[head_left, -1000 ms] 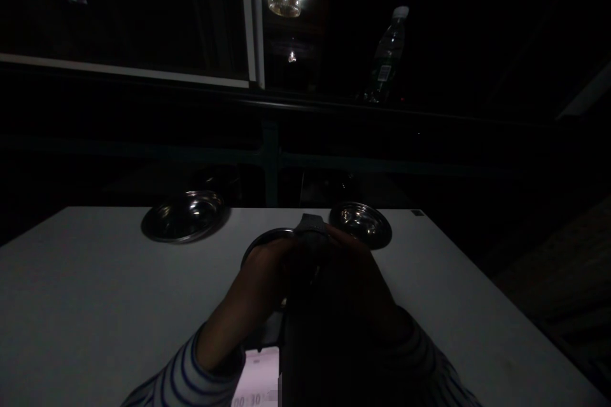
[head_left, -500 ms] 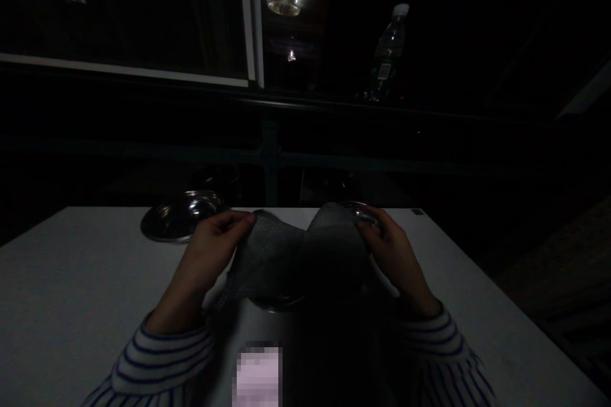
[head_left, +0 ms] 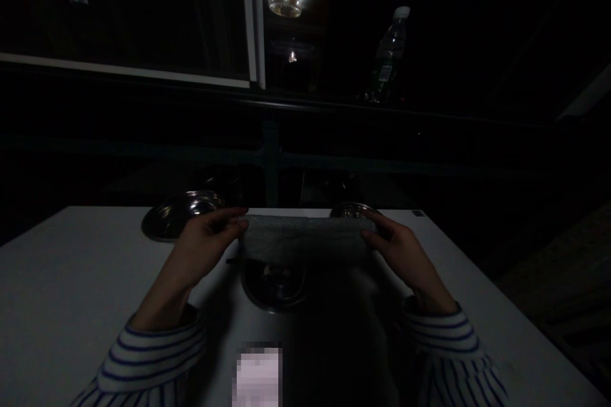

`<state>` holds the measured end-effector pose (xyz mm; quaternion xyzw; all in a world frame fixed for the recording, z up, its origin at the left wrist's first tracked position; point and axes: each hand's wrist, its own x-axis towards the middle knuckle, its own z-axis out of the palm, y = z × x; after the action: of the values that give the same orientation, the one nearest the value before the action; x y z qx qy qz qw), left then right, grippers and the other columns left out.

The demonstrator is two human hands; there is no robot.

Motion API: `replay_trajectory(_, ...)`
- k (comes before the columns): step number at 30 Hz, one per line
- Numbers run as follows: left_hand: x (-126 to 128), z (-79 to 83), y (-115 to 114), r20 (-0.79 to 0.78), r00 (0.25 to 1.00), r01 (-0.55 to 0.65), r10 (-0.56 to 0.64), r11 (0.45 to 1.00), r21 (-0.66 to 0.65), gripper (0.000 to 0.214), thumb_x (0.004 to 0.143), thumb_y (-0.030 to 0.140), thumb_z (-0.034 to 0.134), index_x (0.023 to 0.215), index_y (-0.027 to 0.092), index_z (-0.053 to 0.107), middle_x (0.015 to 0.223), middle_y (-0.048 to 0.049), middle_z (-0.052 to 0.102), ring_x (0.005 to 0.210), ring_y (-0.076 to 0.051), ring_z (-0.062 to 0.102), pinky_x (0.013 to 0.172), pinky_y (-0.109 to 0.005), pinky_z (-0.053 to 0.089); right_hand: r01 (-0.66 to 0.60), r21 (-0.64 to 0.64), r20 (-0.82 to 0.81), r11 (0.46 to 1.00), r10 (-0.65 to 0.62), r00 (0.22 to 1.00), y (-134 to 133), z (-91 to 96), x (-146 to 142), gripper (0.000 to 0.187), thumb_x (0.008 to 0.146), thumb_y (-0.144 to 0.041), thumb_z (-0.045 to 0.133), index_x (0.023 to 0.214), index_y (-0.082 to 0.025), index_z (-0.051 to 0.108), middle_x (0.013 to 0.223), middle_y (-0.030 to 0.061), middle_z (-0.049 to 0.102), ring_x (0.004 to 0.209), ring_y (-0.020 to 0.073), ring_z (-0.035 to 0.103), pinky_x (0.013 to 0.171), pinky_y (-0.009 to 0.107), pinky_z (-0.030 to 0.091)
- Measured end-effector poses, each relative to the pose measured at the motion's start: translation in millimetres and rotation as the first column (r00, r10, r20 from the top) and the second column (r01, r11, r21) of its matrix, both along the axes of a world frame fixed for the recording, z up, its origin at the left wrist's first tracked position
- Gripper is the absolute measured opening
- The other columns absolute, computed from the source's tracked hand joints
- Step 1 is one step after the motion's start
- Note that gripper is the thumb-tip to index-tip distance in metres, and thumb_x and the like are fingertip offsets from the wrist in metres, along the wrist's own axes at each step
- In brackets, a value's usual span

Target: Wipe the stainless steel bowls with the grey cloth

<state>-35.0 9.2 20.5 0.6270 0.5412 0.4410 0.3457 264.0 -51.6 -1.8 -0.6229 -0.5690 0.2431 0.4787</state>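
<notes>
Because the white table point(head_left: 71, 292) is smooth, the round steel bowl point(head_left: 274, 283) just below the fingers could slide if the sagging cloth point(head_left: 305, 238) drags on it. The left hand point(head_left: 203, 248) and right hand point(head_left: 401, 254) pinch the soft, grey, textured cloth stretched between their closed fingertips.

- A dim room that looks like a home dining or kitchen corner, seen at night.
- A plain white table point(head_left: 71, 280) carries shallow steel dishes: one point(head_left: 179, 219) just beyond the left hand point(head_left: 203, 248), one point(head_left: 353, 210) past the right hand point(head_left: 398, 251), a third point(head_left: 274, 283) below the cloth point(head_left: 305, 236) stretched between them.
- Far beyond the grip, a dark window with a pale frame point(head_left: 252, 19) reflects a ceiling lamp point(head_left: 285, 4).
- A plastic water bottle point(head_left: 387, 57) stands on the ledge.
</notes>
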Motion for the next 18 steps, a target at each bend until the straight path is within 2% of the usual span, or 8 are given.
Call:
replay_trajectory(4, -5.0, -2.3, 4.9, -0.058, 0.997, 0.051, -0.049, 0.998, 0.026, 0.032, 0.064, 0.043, 0.064, 0.082, 0.017, 0.07, 0.085, -0.0043, 0.07, 0.084, -0.022, 0.061, 0.081, -0.033, 0.045, -0.01, 0.052, 0.157, 0.999, 0.002, 0.988, 0.8, -1.9, 8.2, 0.03, 0.077, -0.033, 0.054, 0.1, -0.016, 0.065, 0.104, 0.0085, 0.063, 0.098, 0.0219, 0.056, 0.09, 0.04, 0.04)
replay_trajectory(7, -7.8, -4.0, 7.4, -0.029, 0.996, 0.081, -0.081, 0.997, 0.016, 0.03, 0.065, 0.044, 0.065, 0.078, 0.018, 0.068, 0.082, -0.003, 0.068, 0.084, -0.021, 0.059, 0.081, -0.031, 0.044, -0.042, 0.084, 0.156, 0.996, 0.029, 0.987, -0.2, -1.6, 11.9, 0.025, 0.077, -0.037, 0.054, 0.086, -0.017, 0.066, 0.099, 0.0077, 0.062, 0.098, 0.0216, 0.055, 0.09, 0.038, 0.039)
replay_trajectory(10, -6.4, -10.2, 9.9, 0.074, 0.988, 0.135, -0.132, 0.99, -0.028, 0.03, 0.068, 0.046, 0.062, 0.077, 0.017, 0.065, 0.078, -0.0017, 0.065, 0.08, -0.018, 0.058, 0.075, -0.029, 0.044, -0.042, 0.021, 0.017, 0.999, 0.042, 0.999, 0.5, -1.3, 9.8, 0.028, 0.078, -0.04, 0.053, 0.091, -0.017, 0.064, 0.09, 0.0057, 0.064, 0.088, 0.02, 0.059, 0.08, 0.035, 0.044)
replay_trajectory(13, -0.8, -18.5, 11.8, 0.199, 0.967, 0.184, -0.162, 0.978, -0.102, 0.034, 0.071, 0.05, 0.059, 0.078, 0.016, 0.059, 0.068, 0.001, 0.059, 0.066, -0.014, 0.055, 0.062, -0.026, 0.044, 0.034, 0.014, -0.081, 0.999, -0.033, 0.996, 3.4, -1.9, 3.6, 0.03, 0.078, -0.039, 0.053, 0.094, -0.015, 0.061, 0.086, 0.0051, 0.066, 0.08, 0.0187, 0.06, 0.072, 0.031, 0.047)
replay_trajectory(16, 5.6, -21.3, 9.8, 0.23, 0.961, 0.193, -0.153, 0.968, -0.16, 0.035, 0.069, 0.048, 0.062, 0.082, 0.017, 0.056, 0.066, 0.0024, 0.056, 0.06, -0.012, 0.053, 0.054, -0.023, 0.042, 0.117, 0.091, -0.039, 0.989, -0.114, 0.993, 5.0, -1.1, -2.6, 0.029, 0.079, -0.036, 0.051, 0.096, -0.015, 0.061, 0.091, 0.0063, 0.066, 0.086, 0.0188, 0.06, 0.078, 0.031, 0.045)
replay_trajectory(18, 9.4, -19.1, 6.1, 0.223, 0.956, 0.232, -0.188, 0.953, -0.193, 0.036, 0.065, 0.044, 0.067, 0.087, 0.017, 0.056, 0.064, 0.0029, 0.057, 0.058, -0.013, 0.054, 0.053, -0.023, 0.041, 0.148, 0.129, 0.011, 0.98, -0.151, 0.988, 4.7, 0.4, -6.0, 0.028, 0.08, -0.035, 0.05, 0.096, -0.015, 0.062, 0.093, 0.0067, 0.066, 0.089, 0.019, 0.059, 0.081, 0.032, 0.044)
